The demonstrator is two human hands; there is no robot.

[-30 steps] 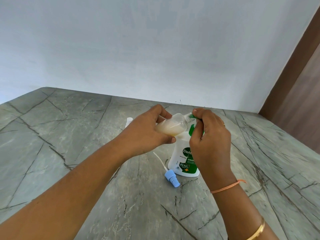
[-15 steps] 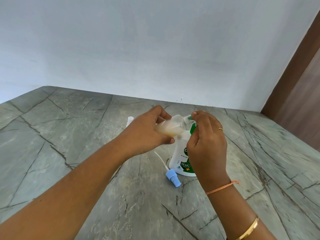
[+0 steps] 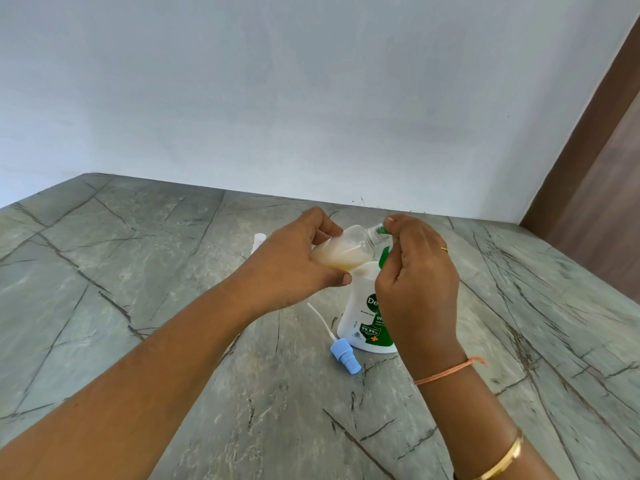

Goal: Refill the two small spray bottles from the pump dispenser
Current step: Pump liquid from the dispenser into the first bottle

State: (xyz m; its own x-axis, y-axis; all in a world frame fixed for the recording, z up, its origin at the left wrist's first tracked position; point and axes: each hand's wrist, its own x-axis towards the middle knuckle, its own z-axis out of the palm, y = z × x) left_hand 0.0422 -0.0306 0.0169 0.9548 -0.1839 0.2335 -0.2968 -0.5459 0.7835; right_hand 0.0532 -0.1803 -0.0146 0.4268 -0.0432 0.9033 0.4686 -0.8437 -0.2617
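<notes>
My left hand [image 3: 294, 265] grips a small clear spray bottle [image 3: 346, 249], tilted with its open neck toward the right and cloudy yellowish liquid in its lower part. My right hand [image 3: 415, 271] is closed on the green pump head [image 3: 382, 230] of the white pump dispenser [image 3: 363, 317], whose nozzle meets the bottle's neck. The dispenser stands on the grey stone counter [image 3: 173, 271]. A blue spray cap [image 3: 344, 356] with its white dip tube lies on the counter in front of the dispenser. A second small white bottle [image 3: 258, 240] shows partly behind my left hand.
A plain pale wall rises at the counter's far edge. A brown wooden panel [image 3: 595, 168] stands at the right.
My right hand has stayed on the pump head and shifted slightly. The bottle remains tilted at the nozzle. The view has moved a little.
</notes>
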